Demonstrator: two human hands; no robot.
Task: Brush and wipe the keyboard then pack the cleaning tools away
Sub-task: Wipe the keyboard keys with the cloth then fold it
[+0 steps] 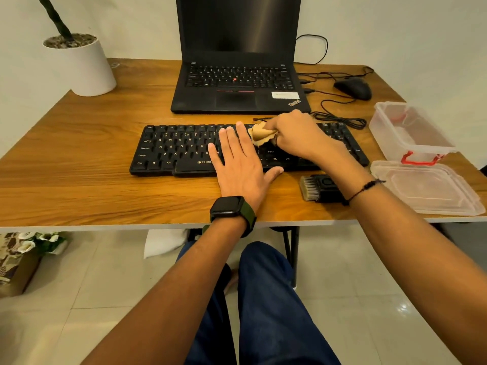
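Observation:
A black keyboard (179,151) lies across the middle of the wooden table (79,159). My left hand (237,164) lies flat on its middle keys with straight fingers, thumb out along the front edge. My right hand (297,135) grips a bunched tan cloth (259,135) and holds it against the keys just right of my left fingers. A black brush (320,188) with pale bristles lies on the table in front of the keyboard's right end, partly hidden by my right forearm.
An open black laptop (238,85) stands behind the keyboard. A black mouse (353,88) and loose cables (340,119) lie at the back right. A clear plastic box (411,133) with red clips and its lid (427,188) sit at the right edge. A white plant pot (79,67) stands back left.

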